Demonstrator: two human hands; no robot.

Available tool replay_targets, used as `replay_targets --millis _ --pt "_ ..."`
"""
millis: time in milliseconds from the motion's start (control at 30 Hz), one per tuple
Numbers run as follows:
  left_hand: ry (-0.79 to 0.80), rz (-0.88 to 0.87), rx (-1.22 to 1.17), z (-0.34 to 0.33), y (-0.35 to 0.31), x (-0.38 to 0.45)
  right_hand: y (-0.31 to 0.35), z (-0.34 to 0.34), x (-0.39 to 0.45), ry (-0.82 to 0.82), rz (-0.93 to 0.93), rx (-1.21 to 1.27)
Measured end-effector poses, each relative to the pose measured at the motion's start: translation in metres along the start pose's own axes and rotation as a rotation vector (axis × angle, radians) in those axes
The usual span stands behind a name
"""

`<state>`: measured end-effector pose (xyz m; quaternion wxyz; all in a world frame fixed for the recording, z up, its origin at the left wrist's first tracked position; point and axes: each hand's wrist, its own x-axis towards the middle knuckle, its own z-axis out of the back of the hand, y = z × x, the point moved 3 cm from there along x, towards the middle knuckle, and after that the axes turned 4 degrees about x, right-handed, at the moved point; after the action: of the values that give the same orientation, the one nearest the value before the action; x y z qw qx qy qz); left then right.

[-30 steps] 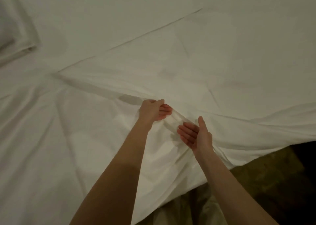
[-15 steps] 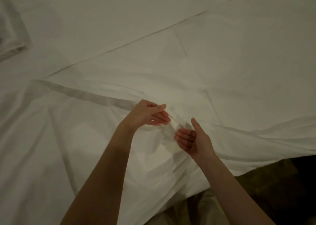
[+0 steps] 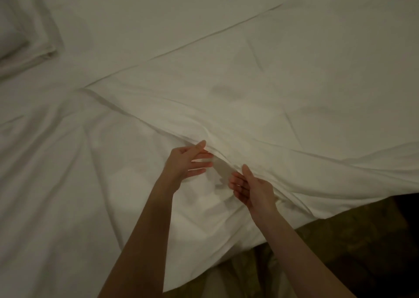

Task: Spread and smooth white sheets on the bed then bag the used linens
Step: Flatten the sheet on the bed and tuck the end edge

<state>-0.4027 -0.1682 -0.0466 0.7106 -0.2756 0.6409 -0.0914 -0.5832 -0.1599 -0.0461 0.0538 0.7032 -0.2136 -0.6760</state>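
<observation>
Nearest of all, the two forearms reach over the bed edge to a raised fold of the white top sheet (image 3: 272, 107). The right hand (image 3: 254, 190) pinches that fold: its thumb lies on top of the ridge and its fingers curl beneath it. The left hand (image 3: 186, 161) sits just beside, with its thumb tip touching the same ridge and its fingers spread, nearly straight and apart, slipped toward the gap under the fold; whether they actually clamp cloth I cannot tell.

Below the grip, the sheet's hem hangs loosely over the mattress side toward the dark patterned carpet (image 3: 353, 248). If the pull comes toward the body, more cloth could slide off and drag on the floor.

Around the grip, creases radiate outward. With only one hand truly holding, a tug would probably load one point, so the ridge would skew rather than flatten, and the diagonal wrinkles to the left of the grip would deepen.

Beyond the grip, the sheet lies flatter, crossed by a long straight fold line. A hard pull here could drag that smoothed area back into folds.

Farthest out, up and left of the grip, a pillow (image 3: 20, 32) rests on the bedding; a strong sideways tug might shift it. No bag or used linens are in view.
</observation>
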Motion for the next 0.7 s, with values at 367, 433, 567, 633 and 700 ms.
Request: replay_targets --millis 367,433,567,633,700 --pt "-0.024 -0.098 -0.241 0.004 0.017 -0.022 -0.026 0.015 -0.016 -0.087 -0.084 0.224" --pt "-0.027 -0.110 -0.239 0.004 0.019 -0.024 -0.017 0.020 -0.009 -0.126 -0.068 0.311" --pt "-0.044 -0.070 -0.224 0.000 0.018 -0.016 -0.002 0.034 0.000 -0.125 -0.019 0.327" --pt "-0.024 -0.056 -0.237 -0.004 0.014 -0.012 0.003 0.041 0.000 -0.112 0.018 0.304" --pt "-0.004 -0.015 -0.233 -0.007 0.009 -0.009 0.004 0.046 -0.001 -0.078 0.037 0.272"
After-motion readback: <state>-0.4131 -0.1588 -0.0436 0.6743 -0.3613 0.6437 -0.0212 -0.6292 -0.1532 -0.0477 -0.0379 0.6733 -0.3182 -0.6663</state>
